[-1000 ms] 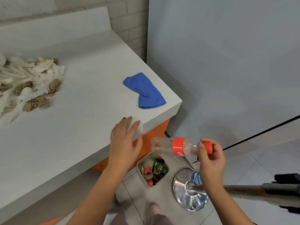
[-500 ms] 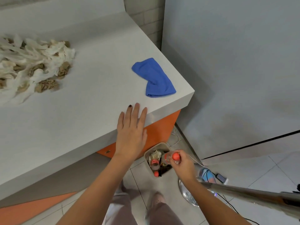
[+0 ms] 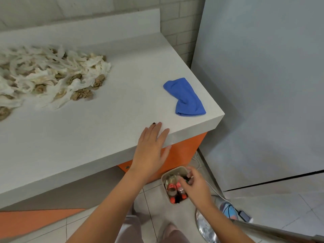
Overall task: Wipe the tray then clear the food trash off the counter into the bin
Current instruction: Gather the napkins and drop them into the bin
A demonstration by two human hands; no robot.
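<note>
The grey counter (image 3: 87,137) fills the left and centre of the frame. Food trash (image 3: 52,76), crumpled white and brown paper, lies heaped on it at upper left. The left hand (image 3: 150,151) lies flat on the counter's near edge at centre, fingers straight and slightly spread. A blue cloth (image 3: 185,98) lies near the counter's right corner. At lower centre the right hand (image 3: 194,186) hangs over the bin (image 3: 163,179), fingers loosely curled; whether they pinch anything cannot be told. Bottles (image 3: 171,188) lie in the bin.
</note>
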